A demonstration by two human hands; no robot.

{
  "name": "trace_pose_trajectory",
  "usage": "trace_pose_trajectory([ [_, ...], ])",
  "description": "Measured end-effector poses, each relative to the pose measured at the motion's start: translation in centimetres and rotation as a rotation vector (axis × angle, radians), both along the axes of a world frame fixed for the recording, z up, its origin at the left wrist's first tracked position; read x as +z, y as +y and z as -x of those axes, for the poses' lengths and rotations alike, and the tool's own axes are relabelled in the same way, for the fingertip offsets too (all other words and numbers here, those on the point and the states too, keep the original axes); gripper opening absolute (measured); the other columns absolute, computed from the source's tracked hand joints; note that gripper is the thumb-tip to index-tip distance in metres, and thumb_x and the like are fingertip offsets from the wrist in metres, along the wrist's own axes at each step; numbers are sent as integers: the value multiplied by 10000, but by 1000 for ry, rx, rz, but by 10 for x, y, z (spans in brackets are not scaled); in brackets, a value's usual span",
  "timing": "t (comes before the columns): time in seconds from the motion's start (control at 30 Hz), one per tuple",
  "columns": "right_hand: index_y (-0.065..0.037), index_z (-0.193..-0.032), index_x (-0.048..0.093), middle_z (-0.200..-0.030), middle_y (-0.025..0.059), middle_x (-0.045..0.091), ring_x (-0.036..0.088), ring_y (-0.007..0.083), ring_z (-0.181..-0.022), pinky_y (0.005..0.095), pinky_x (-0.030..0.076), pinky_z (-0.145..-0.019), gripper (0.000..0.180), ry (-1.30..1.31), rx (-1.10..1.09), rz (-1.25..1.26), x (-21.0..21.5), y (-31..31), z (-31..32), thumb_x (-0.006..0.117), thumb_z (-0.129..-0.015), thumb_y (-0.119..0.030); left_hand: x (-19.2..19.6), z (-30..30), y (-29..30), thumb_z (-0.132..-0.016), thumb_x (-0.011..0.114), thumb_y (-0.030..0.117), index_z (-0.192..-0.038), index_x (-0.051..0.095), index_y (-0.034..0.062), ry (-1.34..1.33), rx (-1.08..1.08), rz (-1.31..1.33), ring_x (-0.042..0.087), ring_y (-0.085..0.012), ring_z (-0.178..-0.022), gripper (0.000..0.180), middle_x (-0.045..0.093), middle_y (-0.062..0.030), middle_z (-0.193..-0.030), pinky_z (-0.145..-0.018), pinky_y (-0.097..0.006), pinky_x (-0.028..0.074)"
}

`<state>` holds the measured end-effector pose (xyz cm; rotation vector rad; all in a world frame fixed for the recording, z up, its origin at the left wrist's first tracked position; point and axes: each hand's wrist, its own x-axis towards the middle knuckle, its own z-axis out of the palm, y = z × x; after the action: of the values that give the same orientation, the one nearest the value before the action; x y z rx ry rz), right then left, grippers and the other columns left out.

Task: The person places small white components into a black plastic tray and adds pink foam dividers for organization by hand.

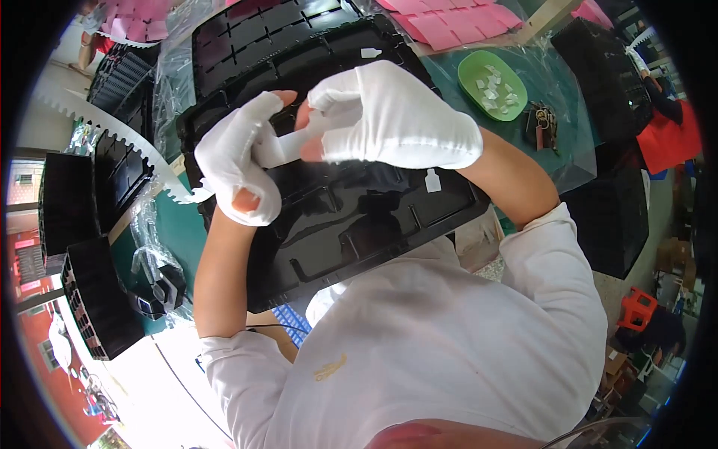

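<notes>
Both my hands wear white gloves with bare fingertips, held close together above a black plastic tray (pixel 351 224) with moulded compartments. My left hand (pixel 238 153) has its fingers curled toward the right. My right hand (pixel 393 116) is bent inward, its thumb and fingertips drawn together beside the left thumb. Whatever lies between the fingertips is too small and blurred to make out. One small white tag-shaped piece (pixel 433 180) lies on the tray below my right wrist, and another white piece (pixel 370 53) lies beyond my right hand.
A green bowl (pixel 464 75) with several small white pieces stands at the right, beside a bunch of keys (pixel 541 126). Pink sheets (pixel 449 22) lie at the back. Black trays (pixel 101 299) stand at the left, and a black box (pixel 598 71) stands at the right.
</notes>
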<state>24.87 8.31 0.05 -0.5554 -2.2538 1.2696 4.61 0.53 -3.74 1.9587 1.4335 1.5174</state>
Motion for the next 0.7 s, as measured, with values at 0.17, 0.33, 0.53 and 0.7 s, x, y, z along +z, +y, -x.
trace_pose_trajectory([
  [0.17,4,-888,711,-690,54,667,595,76,-642,242,482,-618,196,71,-11,147,-7,2,3,750,-865,-187,1,-6,7,-714,257,975,-1309,547,-86,-244,-48,13,627,-175,-778,1250,669,-131,-853,-735,-266,481],
  [0.33,-10,-897,715,-686,42,667,590,81,-627,240,470,-598,186,42,-57,141,-14,5,2,751,-859,-189,7,1,16,-728,224,964,-1506,276,-39,-484,-201,49,532,-350,-1223,1270,521,-298,-1349,-1084,-424,294],
  [0.53,15,-910,701,-753,47,685,621,83,-688,232,491,-658,165,-22,-90,232,-17,7,1,745,-861,-136,8,20,22,-775,275,914,-1547,220,57,-735,-414,-83,383,-452,-1342,1154,320,-342,-1487,-1134,-514,211],
  [0.7,-4,-907,713,-790,57,711,643,91,-718,239,508,-692,103,4,-76,235,-18,10,-1,695,-877,-100,14,30,19,-754,321,925,-1548,161,23,-1219,-782,-160,392,-472,-1329,1213,292,-358,-1494,-1133,-557,207],
])
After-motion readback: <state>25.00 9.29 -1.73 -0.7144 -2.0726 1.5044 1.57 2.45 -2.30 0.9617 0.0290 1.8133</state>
